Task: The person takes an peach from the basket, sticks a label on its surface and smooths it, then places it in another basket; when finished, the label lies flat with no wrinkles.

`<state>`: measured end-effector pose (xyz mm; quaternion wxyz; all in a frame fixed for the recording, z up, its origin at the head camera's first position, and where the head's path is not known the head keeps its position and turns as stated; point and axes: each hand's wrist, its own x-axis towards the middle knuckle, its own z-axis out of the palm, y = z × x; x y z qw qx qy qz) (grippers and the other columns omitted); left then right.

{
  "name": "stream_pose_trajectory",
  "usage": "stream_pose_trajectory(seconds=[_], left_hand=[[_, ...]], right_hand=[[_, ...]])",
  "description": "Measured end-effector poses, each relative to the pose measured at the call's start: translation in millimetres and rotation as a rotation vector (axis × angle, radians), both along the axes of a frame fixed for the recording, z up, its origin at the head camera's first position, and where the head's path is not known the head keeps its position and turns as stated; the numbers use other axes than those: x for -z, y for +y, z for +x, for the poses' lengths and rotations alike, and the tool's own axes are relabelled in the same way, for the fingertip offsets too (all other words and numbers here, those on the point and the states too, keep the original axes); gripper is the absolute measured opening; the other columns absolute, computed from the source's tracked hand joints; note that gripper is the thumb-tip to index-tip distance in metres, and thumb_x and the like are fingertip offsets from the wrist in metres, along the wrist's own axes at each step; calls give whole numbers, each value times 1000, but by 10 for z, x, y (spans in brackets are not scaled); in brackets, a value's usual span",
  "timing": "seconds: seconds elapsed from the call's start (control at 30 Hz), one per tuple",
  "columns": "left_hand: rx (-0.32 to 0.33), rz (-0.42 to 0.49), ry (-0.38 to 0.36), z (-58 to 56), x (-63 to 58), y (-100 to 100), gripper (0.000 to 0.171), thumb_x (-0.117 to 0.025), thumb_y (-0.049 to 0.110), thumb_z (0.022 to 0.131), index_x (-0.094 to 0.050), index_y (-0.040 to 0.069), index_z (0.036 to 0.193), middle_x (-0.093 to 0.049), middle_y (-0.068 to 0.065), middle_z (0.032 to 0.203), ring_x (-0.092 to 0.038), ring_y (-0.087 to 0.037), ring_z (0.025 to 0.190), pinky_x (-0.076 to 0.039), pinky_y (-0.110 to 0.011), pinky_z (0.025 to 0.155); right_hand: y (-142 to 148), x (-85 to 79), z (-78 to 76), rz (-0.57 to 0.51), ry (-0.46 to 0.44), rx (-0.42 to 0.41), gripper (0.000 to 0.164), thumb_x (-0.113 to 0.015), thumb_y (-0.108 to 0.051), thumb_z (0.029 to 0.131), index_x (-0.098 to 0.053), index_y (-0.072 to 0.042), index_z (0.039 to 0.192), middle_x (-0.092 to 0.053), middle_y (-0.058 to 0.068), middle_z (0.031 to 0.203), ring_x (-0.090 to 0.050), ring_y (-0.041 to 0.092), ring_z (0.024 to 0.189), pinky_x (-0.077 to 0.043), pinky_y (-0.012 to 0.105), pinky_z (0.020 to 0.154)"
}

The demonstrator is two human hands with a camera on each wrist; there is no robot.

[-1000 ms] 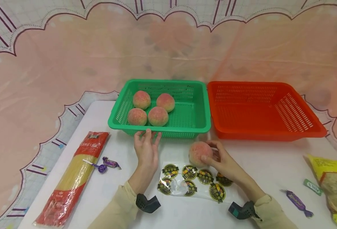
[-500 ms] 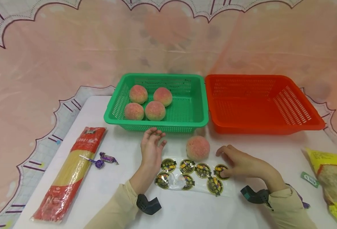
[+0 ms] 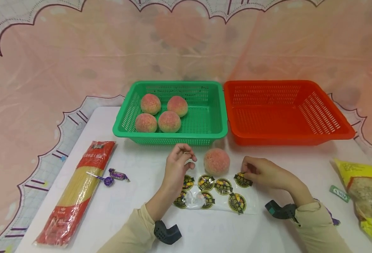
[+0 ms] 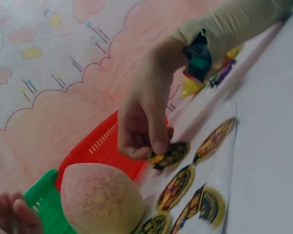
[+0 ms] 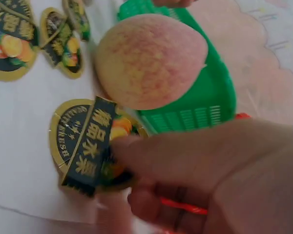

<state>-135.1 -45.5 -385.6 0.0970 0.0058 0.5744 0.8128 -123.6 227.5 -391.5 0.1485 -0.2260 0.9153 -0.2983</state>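
Observation:
My right hand [image 3: 268, 174] pinches a round black-and-gold fruit sticker [image 5: 83, 146] by its edge, between thumb and fingers. In the right wrist view the sticker stands up at a tilt from the sheet. A peach [image 3: 216, 161] sits on the table just behind the clear sticker sheet [image 3: 250, 207], where several more stickers lie. Left of that peach, my left hand [image 3: 176, 168] hovers with loosely bent fingers, holding nothing, and covers part of the sheet's left end. Several other peaches [image 3: 169, 122] rest in the left half of the green basket [image 3: 170, 134].
A red basket [image 3: 287, 136] stands beside the green one. To the left lie a noodle packet [image 3: 81, 182], a lollipop [image 3: 108, 181] and a wrapped candy [image 3: 119, 174]. A small green packet [image 3: 339, 193] and a yellow bag [image 3: 364, 196] lie at the right.
My right hand let go of the peach, moved down to the sheet's right end and took hold of a sticker. The left hand moved right, away from the green basket's rim.

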Motion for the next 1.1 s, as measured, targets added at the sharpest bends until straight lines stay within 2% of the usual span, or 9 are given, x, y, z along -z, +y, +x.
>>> stream_pose_trajectory(seconds=[0.13,0.2,0.23,0.37,0.47,0.6,0.83,0.93,1.1], left_hand=[[170,-196,141,-29,-29,7,15,-42,3,90,-46,4,104,-51,-16,93,-53,-18,77,-43,-23,58],[229,-335,241,-18,-114,13,15,-44,4,90,-48,4,105,-53,-17,97,-54,-20,84,-44,-25,62],[243,-400,299,-10,-151,20,16,-45,5,90,-49,5,105,-54,-15,98,-53,-20,87,-45,-26,64],[224,-692,549,-43,-109,73,24,-52,17,89,-51,11,112,-53,-4,108,-49,-14,101,-46,-31,74],[237,-817,649,-116,45,127,38,-53,33,87,-46,20,122,-47,3,119,-45,-10,111,-45,-33,87],[294,-872,621,-158,79,183,49,-54,45,84,-41,25,127,-43,6,128,-41,-10,119,-38,-36,97],[346,-806,495,-215,164,137,46,-62,42,79,-44,32,120,-51,11,121,-50,-9,111,-44,-34,91],[363,-803,506,-211,202,117,50,-60,46,78,-41,35,123,-51,12,123,-50,-8,111,-44,-33,91],[339,-792,525,-183,244,132,57,-63,50,74,-39,36,123,-53,13,118,-56,-5,99,-49,-25,78]], right_hand=[[-4,-82,-54,-127,-5,-53,10,-61,-24,84,-51,-23,84,-55,-9,75,-52,7,72,-43,21,62],[-48,-141,-74,-194,-6,-66,8,-59,-28,85,-51,-25,87,-56,-9,78,-53,7,75,-45,22,64],[-82,-166,-84,-227,-9,-62,9,-59,-28,85,-51,-25,88,-56,-8,79,-54,7,76,-46,22,64],[-232,-185,-140,-329,-1,-15,12,-60,-26,84,-51,-22,91,-56,-5,84,-56,9,79,-49,24,69],[-336,-135,-180,-357,17,17,13,-61,-26,83,-51,-20,90,-58,-4,85,-58,9,78,-50,25,70],[-445,-101,-209,-331,79,39,14,-62,-25,82,-52,-21,89,-57,-7,81,-57,8,73,-49,23,66],[-509,-26,-182,-304,123,83,17,-62,-27,82,-51,-22,94,-55,-9,82,-54,6,74,-48,22,64],[-503,20,-163,-331,108,118,20,-62,-28,82,-50,-21,96,-55,-8,82,-54,6,74,-48,22,65],[-500,71,-177,-358,117,119,26,-62,-27,82,-46,-19,102,-53,-5,80,-52,8,73,-47,23,66]])
